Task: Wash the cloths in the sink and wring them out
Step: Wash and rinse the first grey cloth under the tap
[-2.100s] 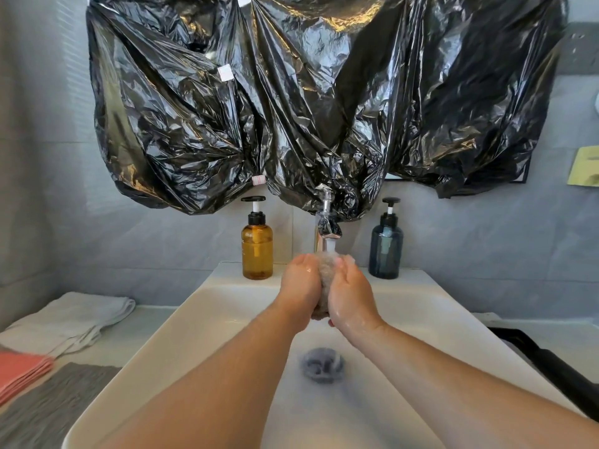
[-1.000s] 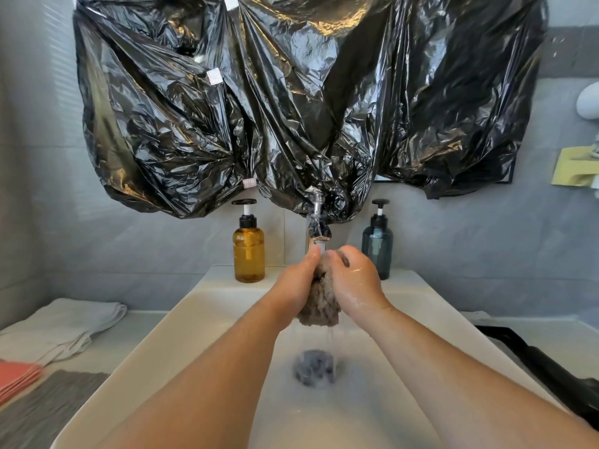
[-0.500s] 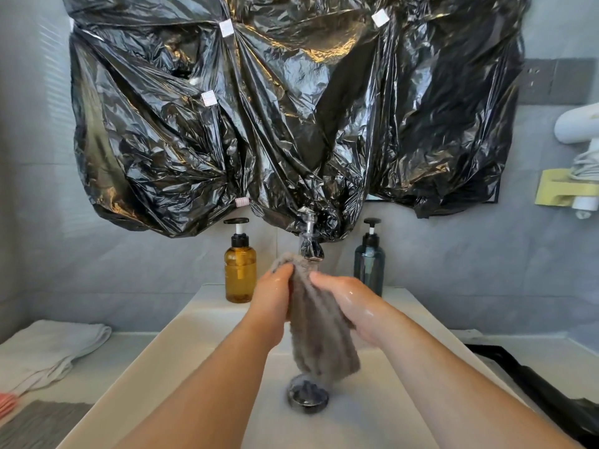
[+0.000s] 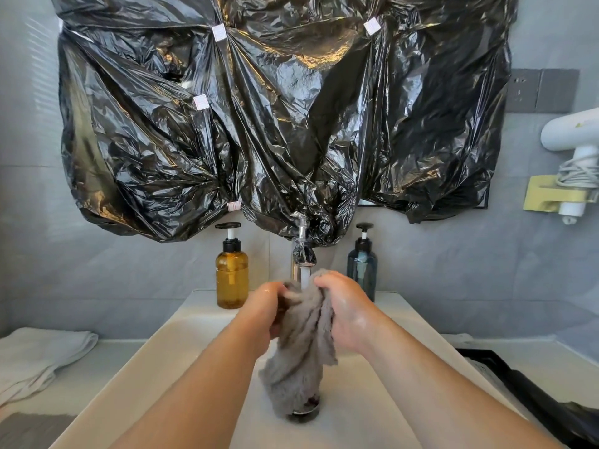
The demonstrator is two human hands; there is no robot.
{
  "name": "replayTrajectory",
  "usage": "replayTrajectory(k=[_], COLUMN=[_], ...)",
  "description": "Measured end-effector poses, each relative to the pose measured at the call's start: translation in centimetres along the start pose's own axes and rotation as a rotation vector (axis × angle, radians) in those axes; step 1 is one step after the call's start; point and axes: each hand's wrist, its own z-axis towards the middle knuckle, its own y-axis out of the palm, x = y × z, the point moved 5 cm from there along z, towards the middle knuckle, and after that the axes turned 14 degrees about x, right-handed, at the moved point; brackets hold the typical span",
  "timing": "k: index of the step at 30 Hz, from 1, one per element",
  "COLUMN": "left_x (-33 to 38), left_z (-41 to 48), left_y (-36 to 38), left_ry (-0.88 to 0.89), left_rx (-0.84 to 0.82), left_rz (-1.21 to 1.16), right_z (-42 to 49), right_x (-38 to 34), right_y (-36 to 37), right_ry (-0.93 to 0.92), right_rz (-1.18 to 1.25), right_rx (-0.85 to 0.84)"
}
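Observation:
A wet grey cloth (image 4: pixel 303 348) hangs over the white sink (image 4: pixel 155 358), its lower end reaching the drain (image 4: pixel 304 413). My left hand (image 4: pixel 264 309) grips the cloth's upper left edge. My right hand (image 4: pixel 346 309) grips its upper right edge. Water runs from the chrome tap (image 4: pixel 302 251) onto the top of the cloth between my hands. A folded white cloth (image 4: pixel 35 354) lies on the counter to the left, and a dark grey cloth (image 4: pixel 22 431) lies at the bottom left corner.
An amber pump bottle (image 4: pixel 231 270) stands left of the tap and a dark blue pump bottle (image 4: pixel 362 265) to its right. Black plastic sheeting (image 4: pixel 275 108) covers the wall above. A black tray (image 4: pixel 531 393) sits on the right counter. A white hair dryer (image 4: pixel 573 150) hangs at right.
The cloth was bunched tight between both hands under the tap; now it hangs unfolded down to the drain, held at its top edge. The view has tilted upward.

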Motion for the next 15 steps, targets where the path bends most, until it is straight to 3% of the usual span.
replayTrajectory(k=[2,5,8,10,12,15], left_x=[-0.6,-1.0,-0.8,-0.6,-0.2,0.8], left_z=[-1.1,-1.6,-2.1,-1.6,-1.1,-1.4], left_y=[0.6,1.3,0.9,0.6,0.6,0.7], left_ry=[-0.076,-0.146,-0.066,-0.021,0.041,0.061], left_rx=[-0.141,-0.368,-0.403,-0.281,-0.172,-0.118], left_rz=[0.142,0.240,0.415,0.409,0.241,-0.142], right_z=[0.0,-0.4,0.3,0.8,1.0,0.0], right_x=[-0.1,-1.7,-2.8,-2.8,-2.3,-0.6], right_y=[0.0,-0.8,-2.7,-3.5,-4.2,-2.9], right_ry=[0.062,-0.006,-0.042,-0.056,-0.037,0.045], right_rz=[0.133,0.300,0.377,0.261,0.019,-0.337], right_rx=[0.010,0.078,0.193,0.299,0.433,0.342])
